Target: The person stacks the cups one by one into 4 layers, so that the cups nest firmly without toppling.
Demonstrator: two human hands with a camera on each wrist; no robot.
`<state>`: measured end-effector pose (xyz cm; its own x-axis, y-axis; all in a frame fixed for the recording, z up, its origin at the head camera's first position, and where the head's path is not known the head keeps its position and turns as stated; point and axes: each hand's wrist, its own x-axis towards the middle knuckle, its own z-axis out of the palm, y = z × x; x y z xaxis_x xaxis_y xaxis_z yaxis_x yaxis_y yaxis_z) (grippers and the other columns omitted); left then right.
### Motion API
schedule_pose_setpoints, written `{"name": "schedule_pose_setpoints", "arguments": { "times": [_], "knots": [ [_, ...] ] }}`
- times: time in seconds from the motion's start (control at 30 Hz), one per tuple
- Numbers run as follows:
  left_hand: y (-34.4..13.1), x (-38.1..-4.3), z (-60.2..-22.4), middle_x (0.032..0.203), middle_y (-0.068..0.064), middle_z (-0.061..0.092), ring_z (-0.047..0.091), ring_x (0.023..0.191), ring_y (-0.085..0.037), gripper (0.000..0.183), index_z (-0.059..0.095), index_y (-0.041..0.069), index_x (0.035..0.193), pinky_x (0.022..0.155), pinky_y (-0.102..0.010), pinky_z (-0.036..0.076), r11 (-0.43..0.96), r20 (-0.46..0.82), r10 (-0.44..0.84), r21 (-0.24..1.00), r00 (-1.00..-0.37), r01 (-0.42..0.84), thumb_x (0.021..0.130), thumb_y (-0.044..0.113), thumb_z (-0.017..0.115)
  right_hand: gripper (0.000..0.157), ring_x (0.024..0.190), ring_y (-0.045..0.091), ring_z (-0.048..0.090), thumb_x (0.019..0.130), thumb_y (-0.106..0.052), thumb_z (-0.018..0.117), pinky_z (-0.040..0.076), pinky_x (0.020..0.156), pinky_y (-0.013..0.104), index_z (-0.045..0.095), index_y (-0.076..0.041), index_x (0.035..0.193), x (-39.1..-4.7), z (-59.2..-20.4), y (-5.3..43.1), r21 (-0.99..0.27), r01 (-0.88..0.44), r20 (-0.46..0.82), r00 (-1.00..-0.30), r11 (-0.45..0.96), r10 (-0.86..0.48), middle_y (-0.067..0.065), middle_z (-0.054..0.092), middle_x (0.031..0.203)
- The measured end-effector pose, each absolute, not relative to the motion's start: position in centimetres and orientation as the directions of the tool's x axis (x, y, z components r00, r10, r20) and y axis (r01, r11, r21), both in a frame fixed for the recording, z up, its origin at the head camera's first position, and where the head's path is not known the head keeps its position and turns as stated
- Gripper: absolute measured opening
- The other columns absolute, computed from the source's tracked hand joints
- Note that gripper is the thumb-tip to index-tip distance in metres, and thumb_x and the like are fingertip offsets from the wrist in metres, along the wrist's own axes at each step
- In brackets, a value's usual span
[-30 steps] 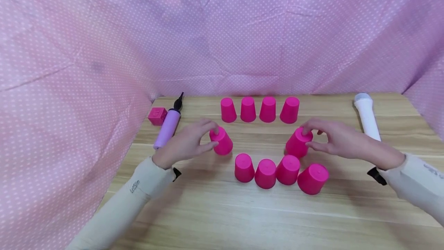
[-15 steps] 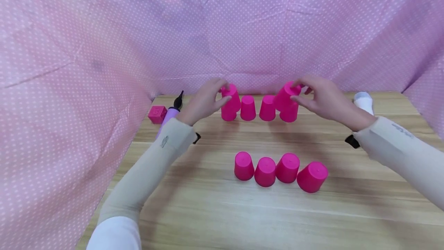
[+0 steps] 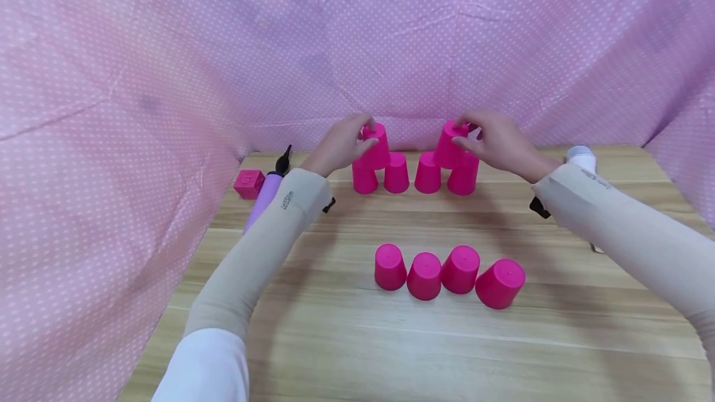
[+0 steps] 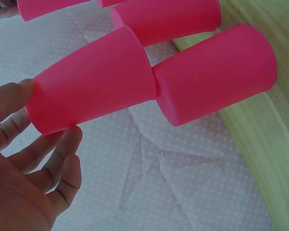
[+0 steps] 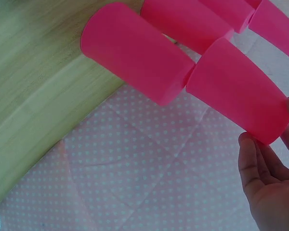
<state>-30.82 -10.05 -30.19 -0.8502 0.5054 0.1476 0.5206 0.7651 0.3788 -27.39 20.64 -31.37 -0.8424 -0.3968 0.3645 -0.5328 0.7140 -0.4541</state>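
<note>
Left cup: upturned hot-pink tapered plastic-looking cup [image 3: 377,149], 10 o'clock from the back row's middle
Right cup: matching pink cup [image 3: 447,148], 2 o'clock
Fingers: left hand [image 3: 341,141] and right hand [image 3: 501,142] both pinching near the base, probably so the rims can sit on the row below
Back row: four upturned pink cups [image 3: 396,174], basically the support
6 o'clock: four more pink cups [image 3: 424,276]
9 o'clock: purple-black pump [image 3: 265,201]

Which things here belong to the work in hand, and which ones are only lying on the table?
Part of the work:
left cup, in left hand
right cup, in right hand
far row of four cups
near row of four cups, probably

Seemingly just lying about:
pink cube
purple pump
white cylinder, partly hidden
</note>
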Motion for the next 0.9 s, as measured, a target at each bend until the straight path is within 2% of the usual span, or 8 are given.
{"name": "schedule_pose_setpoints", "arguments": {
  "times": [0.17,0.43,0.57,0.7,0.8,0.9],
  "knots": [
    [-9.9,-31.0,-30.2,0.098,-0.001,0.054,0.051,0.088,-0.016,0.022,0.050,0.014,0.107,0.073,-0.027,0.046,0.754,0.147,0.515,0.391,-0.844,0.528,0.092,0.023,0.063,0.022,0.094,0.030,0.056,0.087,-0.012,0.068,0.048,0.076,0.043,0.062,-0.001,0.105,-27.7,-31.2,20.6,-0.461,-0.499,0.328,-0.864,0.734,-0.382,0.014,0.063,0.100],
    [-9.8,-31.2,-30.1,0.099,-0.004,0.054,0.051,0.088,-0.018,0.022,0.050,0.013,0.106,0.073,-0.028,0.046,0.749,0.149,0.517,0.399,-0.843,0.530,0.092,0.023,0.063,0.023,0.095,0.031,0.057,0.086,-0.010,0.069,0.048,0.076,0.044,0.061,-0.002,0.106,-28.0,-31.3,20.6,-0.452,-0.509,0.330,-0.858,0.733,-0.393,0.014,0.063,0.101],
    [-9.9,-31.1,-30.2,0.103,-0.002,0.055,0.052,0.095,-0.019,0.025,0.051,0.013,0.110,0.079,-0.029,0.045,0.750,0.158,0.521,0.385,-0.839,0.538,0.091,0.024,0.064,0.026,0.098,0.033,0.056,0.085,-0.009,0.070,0.048,0.077,0.045,0.060,-0.001,0.107,-27.9,-31.4,20.7,-0.446,-0.523,0.341,-0.849,0.726,-0.403,0.015,0.062,0.102],
    [-10.3,-30.8,-30.1,0.109,-0.002,0.056,0.052,0.103,-0.021,0.028,0.054,0.012,0.113,0.085,-0.030,0.044,0.746,0.210,0.525,0.353,-0.825,0.564,0.091,0.025,0.064,0.036,0.104,0.035,0.053,0.085,-0.012,0.070,0.046,0.080,0.048,0.057,-0.001,0.117,-27.1,-31.0,21.0,-0.462,-0.506,0.333,-0.860,0.728,-0.387,0.016,0.059,0.110],
    [-10.7,-30.0,-29.8,0.113,-0.005,0.056,0.051,0.105,-0.022,0.029,0.055,0.010,0.113,0.087,-0.032,0.044,0.732,0.260,0.532,0.336,-0.806,0.592,0.090,0.023,0.065,0.041,0.106,0.036,0.051,0.085,-0.012,0.070,0.045,0.081,0.049,0.054,-0.001,0.121,-26.3,-30.8,21.4,-0.463,-0.520,0.366,-0.850,0.718,-0.379,0.016,0.057,0.115],
    [-11.3,-28.8,-29.2,0.113,-0.008,0.055,0.050,0.106,-0.024,0.028,0.055,0.007,0.112,0.089,-0.034,0.043,0.701,0.299,0.562,0.323,-0.771,0.636,0.089,0.020,0.066,0.042,0.105,0.034,0.051,0.082,-0.009,0.072,0.045,0.078,0.048,0.055,-0.001,0.119,-25.5,-30.7,21.8,-0.422,-0.580,0.449,-0.801,0.697,-0.395,0.016,0.057,0.114]
  ]
}}
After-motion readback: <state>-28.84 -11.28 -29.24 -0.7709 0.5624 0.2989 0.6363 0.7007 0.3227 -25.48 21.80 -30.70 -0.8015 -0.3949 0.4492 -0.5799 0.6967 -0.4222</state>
